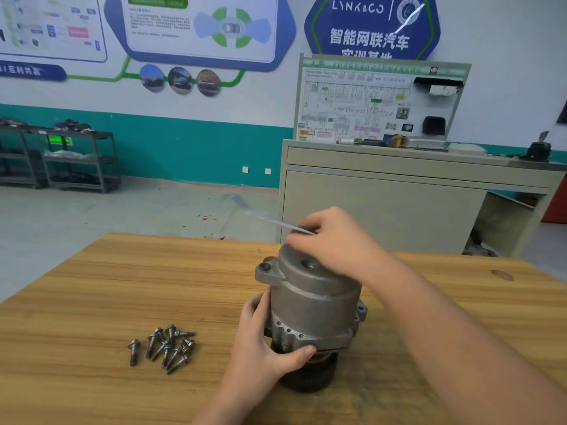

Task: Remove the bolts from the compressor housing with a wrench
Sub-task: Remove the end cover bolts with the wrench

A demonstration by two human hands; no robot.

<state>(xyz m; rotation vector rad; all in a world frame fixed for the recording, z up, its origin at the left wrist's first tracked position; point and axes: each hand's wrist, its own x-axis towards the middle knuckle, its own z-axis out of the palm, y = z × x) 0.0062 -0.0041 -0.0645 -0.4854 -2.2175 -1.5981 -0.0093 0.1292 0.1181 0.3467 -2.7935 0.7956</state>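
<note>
Many bolts [165, 348] lie out at nine o'clock, my left hand [264, 342] hugs the housing [316, 305], my right hand [334, 240] grips the wrench [270, 220] for another one.

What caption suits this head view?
Left hand steadies compressor housing; right hand swings wrench; removed bolts alongside.

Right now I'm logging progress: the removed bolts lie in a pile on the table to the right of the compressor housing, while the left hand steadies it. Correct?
Not quite. The head view shows the removed bolts piled on the table to the left of the compressor housing, not the right. The left hand does steady it.
</note>
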